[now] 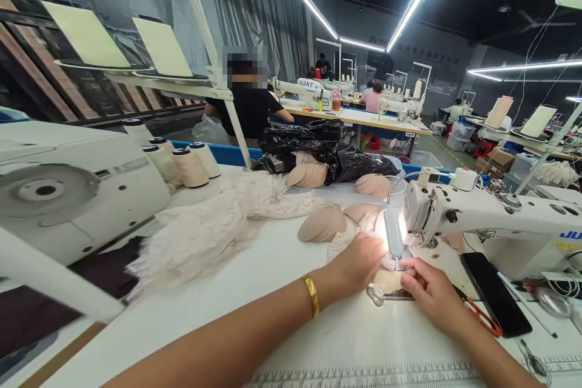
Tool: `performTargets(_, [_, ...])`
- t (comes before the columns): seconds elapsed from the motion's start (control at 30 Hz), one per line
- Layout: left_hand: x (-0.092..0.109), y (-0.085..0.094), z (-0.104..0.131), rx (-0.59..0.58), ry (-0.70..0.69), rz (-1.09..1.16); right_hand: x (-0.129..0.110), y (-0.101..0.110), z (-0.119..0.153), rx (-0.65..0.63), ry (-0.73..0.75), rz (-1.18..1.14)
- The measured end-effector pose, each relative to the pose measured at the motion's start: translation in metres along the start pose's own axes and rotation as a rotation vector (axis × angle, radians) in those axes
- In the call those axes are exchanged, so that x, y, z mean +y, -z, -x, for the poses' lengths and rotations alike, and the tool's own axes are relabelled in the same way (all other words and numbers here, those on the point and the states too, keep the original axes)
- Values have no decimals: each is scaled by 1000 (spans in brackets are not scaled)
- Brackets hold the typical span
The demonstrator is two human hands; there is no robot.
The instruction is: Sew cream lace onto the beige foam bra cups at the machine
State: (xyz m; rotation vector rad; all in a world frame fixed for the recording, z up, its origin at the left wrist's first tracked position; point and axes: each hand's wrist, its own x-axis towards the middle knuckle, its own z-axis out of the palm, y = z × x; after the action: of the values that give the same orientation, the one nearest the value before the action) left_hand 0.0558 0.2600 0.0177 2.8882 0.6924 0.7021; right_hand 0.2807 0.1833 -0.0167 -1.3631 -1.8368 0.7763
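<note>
My left hand (359, 264), with a gold bangle (311, 294) on its wrist, presses a pale beige fabric piece (386, 279) flat beside the needle of a white sewing machine (482, 212). My right hand (430, 291) pinches the same piece from the near side, just below the presser foot. The machine's small lamp (393, 233) glares on the spot, so the needle area is washed out. A stack of beige bra cups (322, 224) lies just beyond my left hand.
A heap of cream lace (204, 230) covers the table's left. Thread cones (191, 167) and another machine (63, 188) stand far left. A black plastic bag (327, 151) lies behind. A black phone (493, 294) and orange scissors (482, 315) rest at right. Other people work further back.
</note>
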Motion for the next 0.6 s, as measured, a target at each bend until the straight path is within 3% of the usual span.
performTargets(0.07, [24,9,27,3,21,125,-15,-8,2,-26,-163,-317])
performTargets(0.1, [39,11,41,-4,57,319,-22,-13,3,-15,-210,-444])
performTargets(0.23, [95,-1,84,-151,589,1407,-46,-38,13,158,-216,-695])
performTargets(0.27, [102,-6,87,-74,736,1637,-49,-46,19,205,-202,-729])
performTargets(0.33, [107,-12,84,266,932,1877,-53,-60,35,294,-182,-776])
performTargets(0.4, [103,-10,75,604,993,1912,-51,-73,52,367,-170,-784])
performTargets(0.43, [101,-7,70,718,1009,1906,-49,-78,61,400,-168,-778])
performTargets(0.5, [98,0,62,857,1071,1916,-44,-86,73,475,-164,-765])
performTargets(0.6, [101,7,54,974,1203,1990,-38,-92,82,599,-153,-767])
